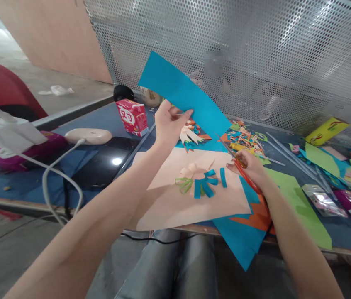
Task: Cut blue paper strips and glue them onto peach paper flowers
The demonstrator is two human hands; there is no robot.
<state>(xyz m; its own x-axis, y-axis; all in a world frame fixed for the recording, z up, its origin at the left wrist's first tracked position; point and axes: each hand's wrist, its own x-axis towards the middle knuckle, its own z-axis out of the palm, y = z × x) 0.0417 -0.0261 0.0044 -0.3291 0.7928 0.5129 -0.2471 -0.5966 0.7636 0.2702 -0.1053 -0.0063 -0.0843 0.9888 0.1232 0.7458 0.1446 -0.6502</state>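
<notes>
My left hand (173, 121) pinches the lower edge of a long blue paper strip (181, 89), which is raised above the table and slants down to the right. In my right hand (250, 168) is a pair of orange-handled scissors (240, 164), its blades pointing at the strip's lower right end. Whether the blades touch the paper I cannot tell. Below lies a pale peach sheet (166, 203). On it rest blue paper loops (206, 185), green loops (184, 184), peach loops (191, 169) and a short blue strip (223, 177).
Paper scraps (247, 137) pile up by the perforated metal panel (240, 50). Orange, blue and green sheets (300, 203) lie at right, some over the table edge. A red box (132, 117), a black phone-like slab (103, 162) and a white cable (46, 182) are at left.
</notes>
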